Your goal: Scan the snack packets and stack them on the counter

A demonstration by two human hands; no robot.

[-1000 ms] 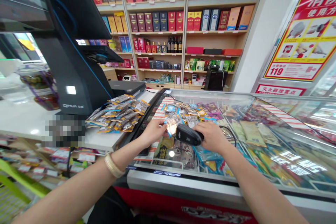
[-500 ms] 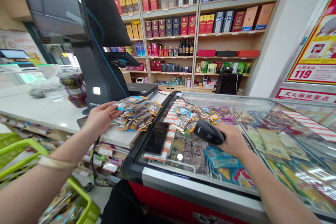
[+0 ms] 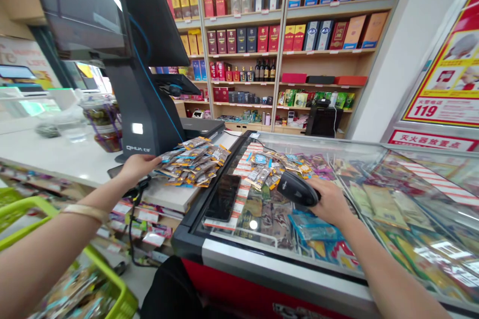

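A black handheld barcode scanner (image 3: 295,189) is gripped in my right hand (image 3: 327,199), held low above the glass freezer lid (image 3: 258,232) with its head toward the left. Beneath and beyond it, a loose spread of small snack packets (image 3: 262,167) lies on the glass. On the white counter, a heaped pile of similar clear, orange and blue packets (image 3: 194,162) rests beside the till stand. At that pile's left edge is my left hand (image 3: 138,167), fingers stretched toward it and nothing visible in them. Whether the fingertips touch the packets is hard to tell.
A dark phone (image 3: 223,198) lies on the freezer's left side. The till screen (image 3: 82,15) rises behind the counter near stacked jars (image 3: 103,124). A green basket (image 3: 116,279) holding packets stands at lower left. A cable (image 3: 131,229) hangs off the counter. Shelves of boxed goods (image 3: 243,40) line the back.
My left hand has drawn back a little to the left and down from the packet pile. The right hand and scanner stay nearly in place. The view has shifted slightly.
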